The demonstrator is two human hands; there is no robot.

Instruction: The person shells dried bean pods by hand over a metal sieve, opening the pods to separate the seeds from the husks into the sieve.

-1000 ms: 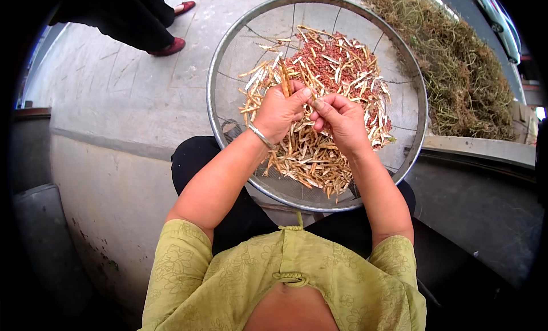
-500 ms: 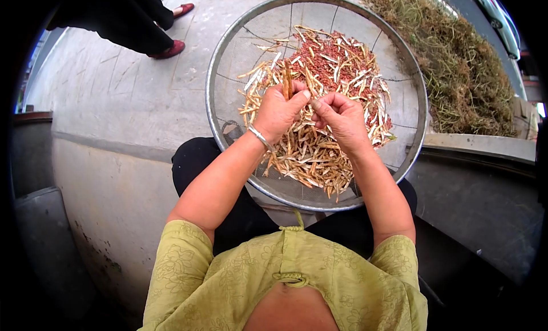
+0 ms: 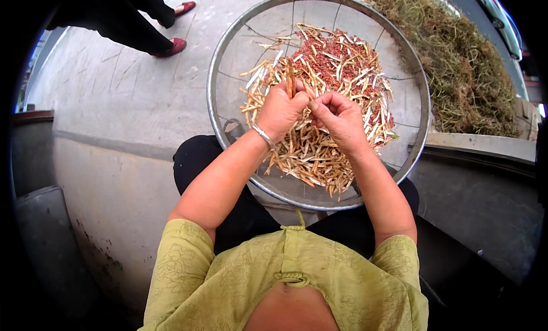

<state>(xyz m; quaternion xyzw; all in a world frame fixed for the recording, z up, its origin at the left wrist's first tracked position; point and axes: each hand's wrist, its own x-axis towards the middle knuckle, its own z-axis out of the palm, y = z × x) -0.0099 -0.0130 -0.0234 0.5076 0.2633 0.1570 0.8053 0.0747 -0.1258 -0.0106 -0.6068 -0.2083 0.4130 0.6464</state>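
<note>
A round metal-rimmed sieve (image 3: pixel 212 74) rests across my lap. Inside it lie red beans (image 3: pixel 328 54) toward the far side, mixed with split pale husks, and a heap of dry tan bean pods (image 3: pixel 317 159) nearer me. My left hand (image 3: pixel 279 111) is closed around a few dry brown bean pods (image 3: pixel 290 79) that stick up past its fingers. Close against it, my right hand (image 3: pixel 339 117) pinches with thumb and forefinger at a pod between the two hands. Fingers partly hide that pod. Both hands are above the middle of the sieve.
A large pile of dried plant stalks (image 3: pixel 468 74) lies at the upper right, with a parked car (image 3: pixel 499 17) beyond it. At the upper left stands a person in black trousers (image 3: pixel 137 22) and red shoes (image 3: pixel 174 47). A low concrete ledge (image 3: pixel 114 177) runs along my left.
My fingers have shifted slightly at the pod between them, and its raised tip now shows less. The pods in my left hand stay gripped. The view has moved a little.
</note>
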